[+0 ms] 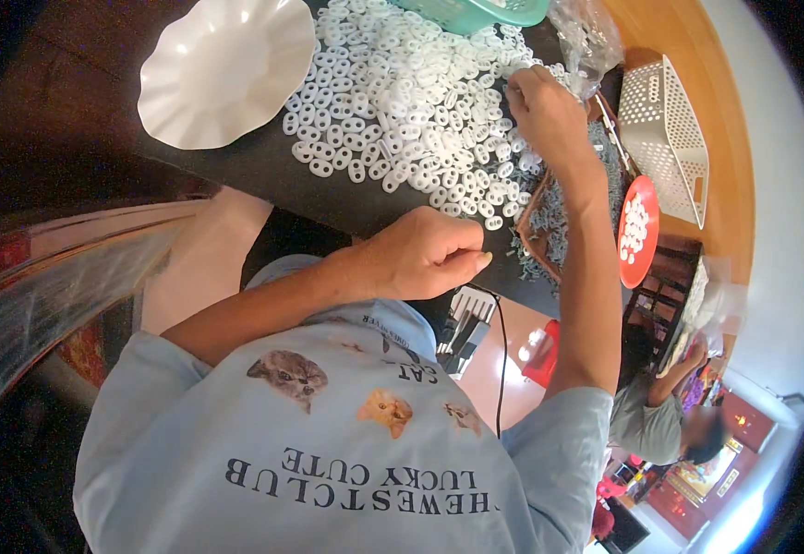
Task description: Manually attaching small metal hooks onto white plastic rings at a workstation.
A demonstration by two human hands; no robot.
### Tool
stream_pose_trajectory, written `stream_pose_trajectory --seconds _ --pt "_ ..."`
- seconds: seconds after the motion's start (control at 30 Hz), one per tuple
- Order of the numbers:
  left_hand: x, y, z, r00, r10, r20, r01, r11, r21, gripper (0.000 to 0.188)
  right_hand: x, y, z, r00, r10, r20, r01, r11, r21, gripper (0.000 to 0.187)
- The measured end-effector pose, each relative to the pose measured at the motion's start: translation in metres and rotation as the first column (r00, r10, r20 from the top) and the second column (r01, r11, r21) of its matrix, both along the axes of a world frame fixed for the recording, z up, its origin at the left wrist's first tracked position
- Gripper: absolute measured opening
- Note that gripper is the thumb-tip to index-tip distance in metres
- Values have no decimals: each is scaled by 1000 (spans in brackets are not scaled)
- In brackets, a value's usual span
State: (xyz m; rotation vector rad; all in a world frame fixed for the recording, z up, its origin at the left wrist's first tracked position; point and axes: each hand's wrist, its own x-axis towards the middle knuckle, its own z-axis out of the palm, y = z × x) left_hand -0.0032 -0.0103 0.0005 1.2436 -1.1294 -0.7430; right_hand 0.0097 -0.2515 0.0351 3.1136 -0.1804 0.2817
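This looks like a small workshop, possibly inside a home: loose white two-holed oval pieces (402,111) blanket a dark surface (259,171) at twelve o'clock, with a perforated white basket (649,115) at two, a red dish (640,276) of small white parts (635,226) at three, another person (649,429) at four.

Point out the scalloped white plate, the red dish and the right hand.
Scalloped white plate (226,71), head view: bare middle.
Red dish (637,276), head view: bare lower edge.
Right hand (547,113), head view: back of the hand.
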Motion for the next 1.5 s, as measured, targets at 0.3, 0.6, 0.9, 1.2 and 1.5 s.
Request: stream_pose_trajectory --seconds 0.3,0.6,0.9,1.2,1.5 --pt "-1 -2 -3 1000 10 9 -10 1000 -8 24 -1 -14 -7 995 76 66 -79 996 50 13" --pt "2 1 -3 988 28 -152 -28 1000 1 23 -38 15 33 982 -124 -140 186 573 798 16" --pt "4 -4 23 959 163 -231 -127 978 164 17 -106 80 53 980 8 -201 182 389 903 6" --pt "3 -2 36 945 0 -328 81 969 232 16 -137 101 36 988 -141 63 15 494 870 7" --pt "-16 -14 27 889 137 -437 -54 979 197 24 -142 111 25 931 -33 364 -86 948 306 19"
